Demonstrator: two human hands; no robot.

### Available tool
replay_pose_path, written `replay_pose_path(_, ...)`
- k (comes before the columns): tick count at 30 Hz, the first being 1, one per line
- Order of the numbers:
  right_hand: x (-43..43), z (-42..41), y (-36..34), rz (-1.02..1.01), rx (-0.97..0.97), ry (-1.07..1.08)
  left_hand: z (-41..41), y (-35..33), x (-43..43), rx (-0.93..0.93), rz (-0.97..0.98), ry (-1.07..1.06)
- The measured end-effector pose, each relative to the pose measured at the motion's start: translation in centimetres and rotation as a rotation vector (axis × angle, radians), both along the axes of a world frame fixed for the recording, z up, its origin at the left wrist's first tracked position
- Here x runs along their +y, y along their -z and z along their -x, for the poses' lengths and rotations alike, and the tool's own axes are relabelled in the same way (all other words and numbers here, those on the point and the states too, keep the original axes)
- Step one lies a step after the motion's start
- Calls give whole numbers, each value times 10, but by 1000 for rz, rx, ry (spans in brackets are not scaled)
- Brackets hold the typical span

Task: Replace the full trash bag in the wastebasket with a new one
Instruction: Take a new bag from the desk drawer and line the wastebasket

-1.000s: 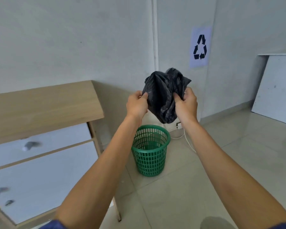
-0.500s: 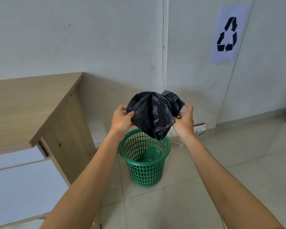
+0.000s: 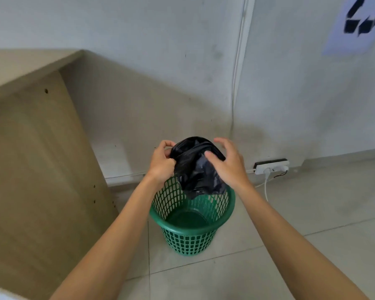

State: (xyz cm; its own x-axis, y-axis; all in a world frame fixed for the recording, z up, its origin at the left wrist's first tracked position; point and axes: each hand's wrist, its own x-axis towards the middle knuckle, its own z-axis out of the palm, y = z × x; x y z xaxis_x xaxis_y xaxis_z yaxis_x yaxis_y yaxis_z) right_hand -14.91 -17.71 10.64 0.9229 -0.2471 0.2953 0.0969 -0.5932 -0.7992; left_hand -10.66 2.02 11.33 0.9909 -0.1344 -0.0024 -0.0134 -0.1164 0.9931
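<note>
While the left hand (image 3: 160, 164) grips the black trash bag (image 3: 195, 172) at 9 o'clock, the right hand (image 3: 228, 165) touches it at 3 o'clock, fingers spread, above the green mesh wastebasket (image 3: 188, 241)

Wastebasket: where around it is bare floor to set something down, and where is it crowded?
Bare tiles: in front of the wastebasket, and beyond the cable on its right. Crowded: the gap beside the desk panel, and its mouth, under the black bag.
</note>
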Motion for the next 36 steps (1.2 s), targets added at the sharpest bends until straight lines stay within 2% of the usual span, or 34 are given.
replay_pose_path(3,3,-26,21,73,135,-146,-13,14,5,-29,-12,11)
replay_pose_path(6,3,-42,30,117,102,-197,-27,22,17,-97,-98,-63)
replay_pose_path(10,-8,-53,16,43,79,-325,-25,13,25,-102,-313,-84)
replay_pose_path(15,-23,-66,-9,-22,120,-465,-17,-9,14,-140,-282,-159)
replay_pose_path(18,-32,-73,-22,39,148,-533,-13,-22,4,-209,-378,-276)
replay_pose_path(26,-50,-78,-51,123,124,-516,4,-70,-1,-216,-726,-36)
replay_pose_path(30,-52,-76,-66,127,146,-557,7,-82,2,-100,-774,113)
replay_pose_path(32,-47,-74,-65,221,176,-602,7,-71,8,-48,-784,132)
replay_pose_path(36,-37,-78,-50,398,94,-540,6,-37,15,-20,-601,34)
